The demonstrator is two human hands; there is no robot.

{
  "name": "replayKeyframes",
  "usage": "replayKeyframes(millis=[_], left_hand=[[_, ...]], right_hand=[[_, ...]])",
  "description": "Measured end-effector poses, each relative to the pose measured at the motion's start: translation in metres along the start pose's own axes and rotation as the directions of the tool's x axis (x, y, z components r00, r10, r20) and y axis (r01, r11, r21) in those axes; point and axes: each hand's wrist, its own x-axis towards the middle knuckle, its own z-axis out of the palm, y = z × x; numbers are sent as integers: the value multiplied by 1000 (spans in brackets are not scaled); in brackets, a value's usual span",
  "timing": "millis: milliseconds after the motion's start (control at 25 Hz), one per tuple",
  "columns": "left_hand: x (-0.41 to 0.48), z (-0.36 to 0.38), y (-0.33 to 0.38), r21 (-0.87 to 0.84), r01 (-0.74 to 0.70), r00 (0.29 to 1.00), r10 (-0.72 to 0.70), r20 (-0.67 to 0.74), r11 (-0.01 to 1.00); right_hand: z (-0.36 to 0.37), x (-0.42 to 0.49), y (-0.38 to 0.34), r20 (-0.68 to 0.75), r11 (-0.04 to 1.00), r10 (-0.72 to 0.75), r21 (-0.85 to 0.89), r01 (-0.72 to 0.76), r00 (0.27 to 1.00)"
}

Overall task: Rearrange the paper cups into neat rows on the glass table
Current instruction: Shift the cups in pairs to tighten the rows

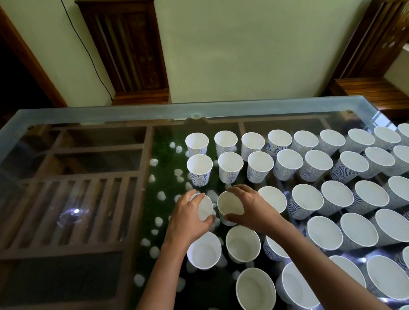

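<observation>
The left hand [187, 219] has its fingers curled round the left cup [205, 209]. The right hand [252, 208] has its fingers curled round the right cup [228, 204]. The two cups are just beside each other, at the start of the third row on the glass counter [68, 113]. I think the job now is to set these two down in line. To do it well, each cup should sit right under the cup at 12 o'clock from it and right over the cup at 6 o'clock. The gap should be the same as in the rest of the row, which runs off toward 3 o'clock. Paper cups are light and tip fast, so put them down flat and let go softly. Keep the wrists away from the cups at 6 o'clock. Now the count: two hands and one counter. The far row [280, 140] has nine cups. The second row [290, 162] has nine too, with the last one cut by the picture's edge. The third row shows eight with the two held ones. The fourth row [358, 232] shows seven, one half hidden under the right arm. The near rows run out of the picture, so I cannot count them all.
</observation>
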Motion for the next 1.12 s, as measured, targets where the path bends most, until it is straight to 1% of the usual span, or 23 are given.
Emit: replayKeyframes(millis=[120,200,360,440,720,1120], left_hand=[[3,2,10,-18,-41,999,41,0,999],[6,7,22,-18,-79,997,80,20,997],[10,22,45,-43,-117,990,120,76,992],[12,27,51,-41,-128,987,131,89,991],[15,28,50,-14,-110,989,111,97,994],[14,28,52,-4,-92,994,92,60,996]], right_hand=[[-17,-6,15,-68,1000,25,13,-24,997],[-32,-13,32,-87,998,57,-18,-59,995],[-46,-27,57,-36,985,145,-88,-148,989],[-44,-29,61,-16,982,162,-95,-163,987],[-33,-26,61,-55,988,134,-67,-137,989],[-32,-28,60,-43,991,115,-63,-117,992]])
